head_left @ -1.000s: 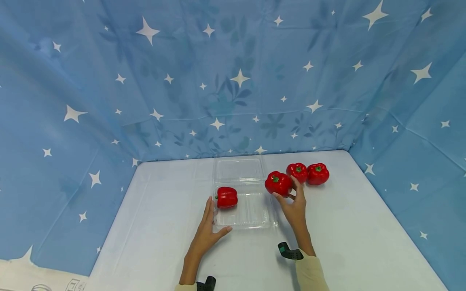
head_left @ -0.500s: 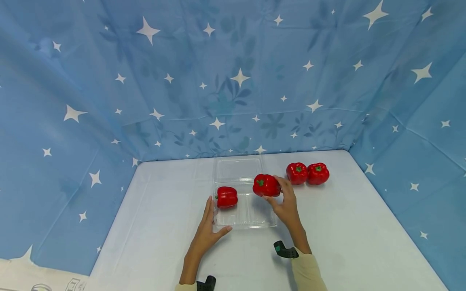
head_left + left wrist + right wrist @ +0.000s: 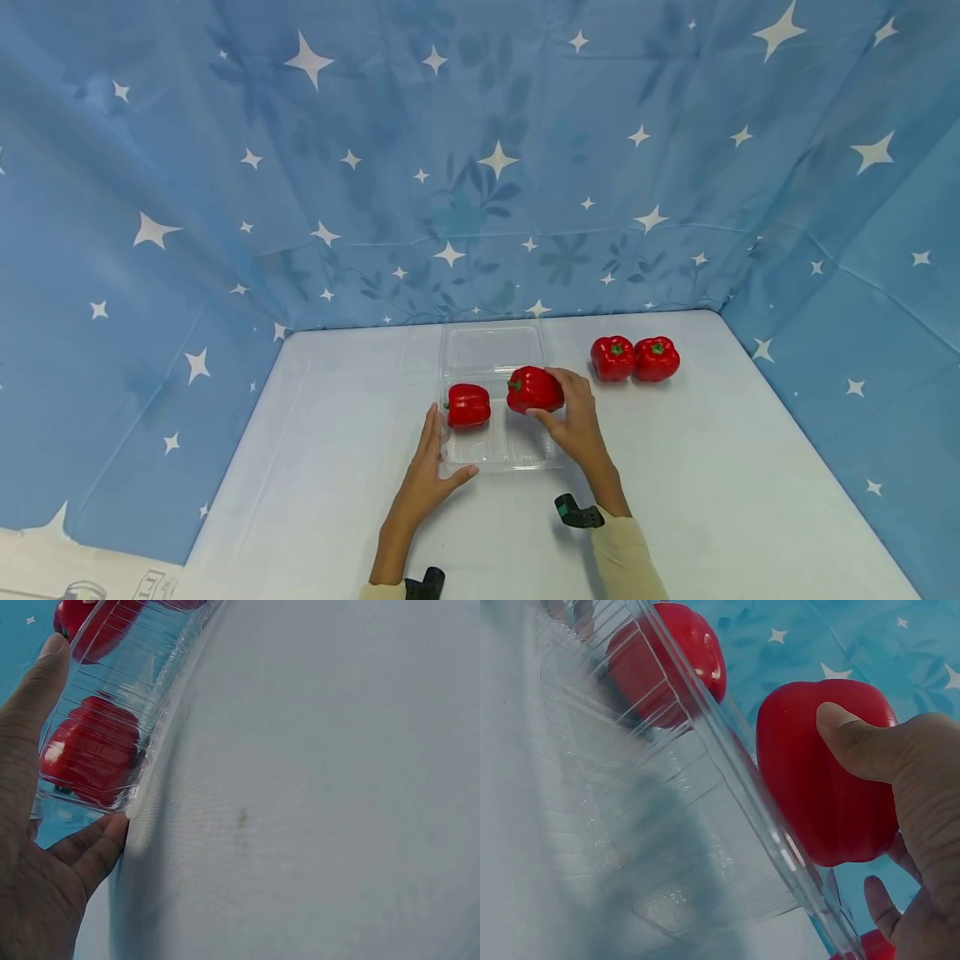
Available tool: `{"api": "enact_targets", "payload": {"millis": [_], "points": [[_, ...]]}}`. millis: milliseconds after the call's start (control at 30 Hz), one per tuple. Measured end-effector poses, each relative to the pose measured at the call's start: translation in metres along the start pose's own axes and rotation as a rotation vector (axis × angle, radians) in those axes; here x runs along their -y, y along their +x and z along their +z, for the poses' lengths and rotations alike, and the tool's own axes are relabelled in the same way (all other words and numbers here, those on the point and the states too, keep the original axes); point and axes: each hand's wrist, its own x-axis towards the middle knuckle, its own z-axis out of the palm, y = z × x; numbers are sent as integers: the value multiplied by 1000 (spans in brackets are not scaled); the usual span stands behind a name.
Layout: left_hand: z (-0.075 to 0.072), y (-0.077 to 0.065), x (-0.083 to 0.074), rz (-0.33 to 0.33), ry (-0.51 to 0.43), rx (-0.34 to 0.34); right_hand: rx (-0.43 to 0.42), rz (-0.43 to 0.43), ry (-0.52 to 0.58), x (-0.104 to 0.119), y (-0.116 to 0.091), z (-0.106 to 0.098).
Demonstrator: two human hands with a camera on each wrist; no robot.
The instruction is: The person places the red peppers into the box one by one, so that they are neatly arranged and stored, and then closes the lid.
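A clear plastic clamshell box (image 3: 480, 454) lies on the white table with its lid (image 3: 491, 346) folded back. One red bell pepper (image 3: 468, 406) rests on its side in the box's left part. My right hand (image 3: 579, 425) grips a second bell pepper (image 3: 534, 390) between thumb and fingers, over the right part of the box. In the right wrist view this held pepper (image 3: 810, 772) shows above the rim, thumb across its side. My left hand (image 3: 423, 492) lies along the box's left side, fingers straight; in the left wrist view its fingertips touch the near corner.
Two more red bell peppers (image 3: 612, 359) stand side by side to the right of the lid, stems up. A blue curtain (image 3: 495, 208) with white stars closes off the back and both sides. Printed pale cloth (image 3: 90, 567) shows at the lower left.
My right hand has carried its bell pepper leftward and a little down, from beside the box to over it, turning the stem to the left. My left hand has stayed in place.
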Motion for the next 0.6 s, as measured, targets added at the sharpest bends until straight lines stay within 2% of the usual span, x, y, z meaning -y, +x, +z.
{"api": "enact_targets", "payload": {"millis": [333, 600], "points": [[1, 0, -1, 3, 10, -8, 100, 35, -87, -4, 3, 5], [2, 1, -1, 0, 16, -12, 101, 23, -132, -6, 3, 10]]}}
